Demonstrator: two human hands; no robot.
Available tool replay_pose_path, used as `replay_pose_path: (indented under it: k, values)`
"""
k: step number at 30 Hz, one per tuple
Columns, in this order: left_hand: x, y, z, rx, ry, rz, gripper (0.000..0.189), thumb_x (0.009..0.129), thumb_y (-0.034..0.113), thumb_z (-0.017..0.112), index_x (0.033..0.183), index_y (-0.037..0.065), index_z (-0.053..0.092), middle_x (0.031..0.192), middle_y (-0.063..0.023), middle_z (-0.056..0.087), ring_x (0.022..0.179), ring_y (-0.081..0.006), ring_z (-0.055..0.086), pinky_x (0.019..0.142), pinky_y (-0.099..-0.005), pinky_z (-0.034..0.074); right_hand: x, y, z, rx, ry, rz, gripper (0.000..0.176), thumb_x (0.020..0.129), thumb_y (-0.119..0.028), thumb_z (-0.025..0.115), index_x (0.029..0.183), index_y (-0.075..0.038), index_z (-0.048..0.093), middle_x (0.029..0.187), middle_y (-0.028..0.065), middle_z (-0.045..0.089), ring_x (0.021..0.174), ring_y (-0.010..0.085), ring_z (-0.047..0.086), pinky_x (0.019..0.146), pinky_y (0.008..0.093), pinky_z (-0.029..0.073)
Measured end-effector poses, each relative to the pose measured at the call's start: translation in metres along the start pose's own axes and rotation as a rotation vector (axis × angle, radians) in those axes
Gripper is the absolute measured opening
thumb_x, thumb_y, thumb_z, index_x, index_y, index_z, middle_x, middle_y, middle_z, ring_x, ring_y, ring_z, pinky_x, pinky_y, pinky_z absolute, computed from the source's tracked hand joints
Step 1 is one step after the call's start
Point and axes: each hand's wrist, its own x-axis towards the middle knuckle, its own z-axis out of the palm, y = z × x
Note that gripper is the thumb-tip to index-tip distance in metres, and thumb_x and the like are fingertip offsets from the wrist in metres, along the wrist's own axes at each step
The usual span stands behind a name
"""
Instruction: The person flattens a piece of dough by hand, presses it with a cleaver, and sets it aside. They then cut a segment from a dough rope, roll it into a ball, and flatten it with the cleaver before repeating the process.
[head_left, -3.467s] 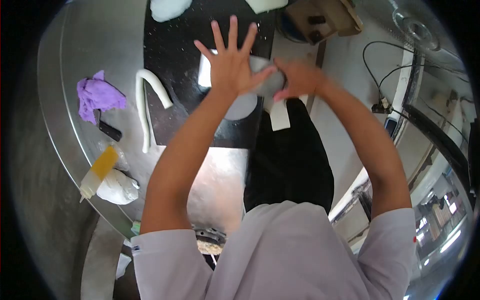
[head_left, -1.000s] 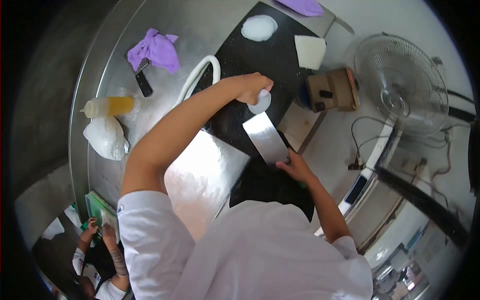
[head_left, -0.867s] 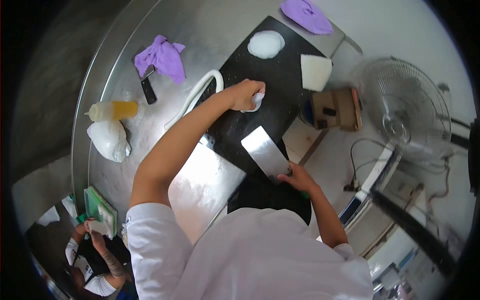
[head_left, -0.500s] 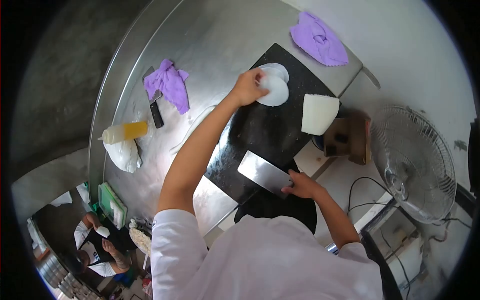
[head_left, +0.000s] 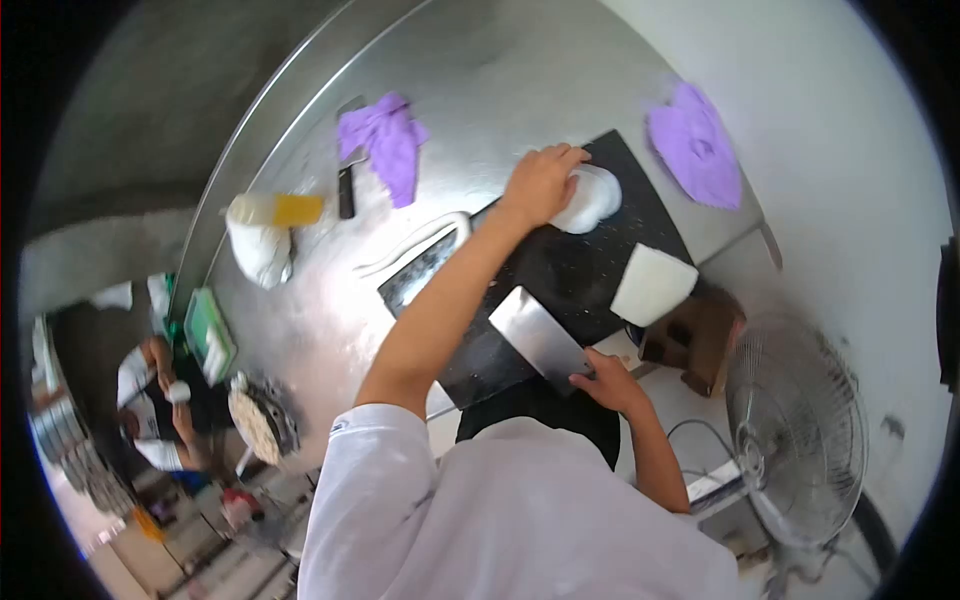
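Observation:
My left hand is at the left edge of overlapping thin white discs on the black board. Its thumb and fingers are apart, touching the discs' edge. My right hand grips the end of a wide metal blade, which lies flat over the board's near part; its handle is hidden by the hand. A white slab rests at the board's right edge. Left of the board, a long white dough-like strip curves on the steel table.
Purple cloths lie at back left and right. A black-handled tool and a yellow bottle on a white bag are at left. A fan stands right. Another person works at lower left.
The view has turned and shifted. The disc that my left hand pinched now lies over the others, and the fingers have spread. My right hand still holds the blade.

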Motion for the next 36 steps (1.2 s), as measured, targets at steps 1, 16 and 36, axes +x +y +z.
replay_pose_path:
  k: [1,16,36]
  values:
    - [-0.016,0.008,-0.006,-0.090,0.162,-0.092,0.030,0.084,0.006,0.069,0.114,0.007,0.065,0.105,-0.0154,0.068,0.100,-0.0374,0.065,0.086,-0.0450,0.051,0.000,0.000,-0.005,0.033,0.030,0.020,0.038,0.090,-0.024,0.075,0.112,0.002,0.058,0.099,0.0271,0.069,0.096,0.0478,0.067,0.081,0.0492,0.053]
    - [-0.287,-0.025,-0.038,0.011,0.431,-0.526,0.026,0.080,-0.002,0.073,0.105,0.005,0.071,0.109,-0.0108,0.071,0.098,-0.0323,0.064,0.085,-0.0412,0.051,0.089,-0.090,-0.040,-0.364,0.136,-0.237,0.037,0.095,-0.016,0.065,0.122,0.005,0.052,0.089,0.0302,0.067,0.087,0.0520,0.065,0.073,0.0556,0.050]
    - [-0.291,-0.030,-0.023,0.002,0.660,-0.583,0.017,0.082,0.002,0.072,0.094,0.000,0.061,0.117,-0.0176,0.060,0.096,-0.0383,0.065,0.083,-0.0449,0.054,0.125,-0.106,0.039,-0.405,0.063,-0.130,0.056,0.094,-0.016,0.069,0.134,0.011,0.041,0.107,0.0399,0.064,0.103,0.0572,0.061,0.088,0.0579,0.049]
